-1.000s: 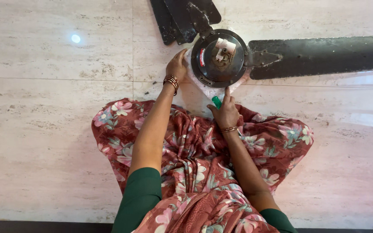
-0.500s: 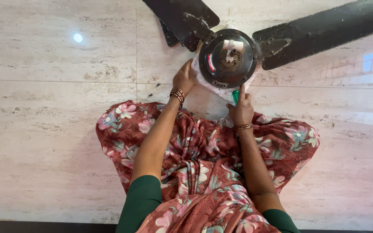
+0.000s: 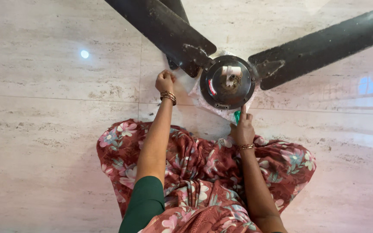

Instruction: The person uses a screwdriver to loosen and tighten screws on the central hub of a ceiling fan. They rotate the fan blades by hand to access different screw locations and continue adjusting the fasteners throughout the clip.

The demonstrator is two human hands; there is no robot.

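A dark ceiling fan (image 3: 227,82) lay on the pale stone floor (image 3: 44,129), near its far edge, with the round motor part facing up. Its long black blades (image 3: 320,45) reached out to the far left and far right, so the fan's long line ran across, from side to side. Under the round part lay a thin clear plastic sheet (image 3: 221,113). The right hand (image 3: 242,129) was just at the near rim of the round part, and it was the closer hand. It was closed around a small green thing (image 3: 237,116), with one finger pointing up at the rim. I could not tell what the green thing was. The left hand (image 3: 165,81) sat at the left side of the round part, right by the root of a blade. It was curled into a fist, but I could not tell if it gripped anything. Gold bangles (image 3: 168,96) ringed that wrist. Closer in, a flowery red dress (image 3: 203,181) spread over the floor.
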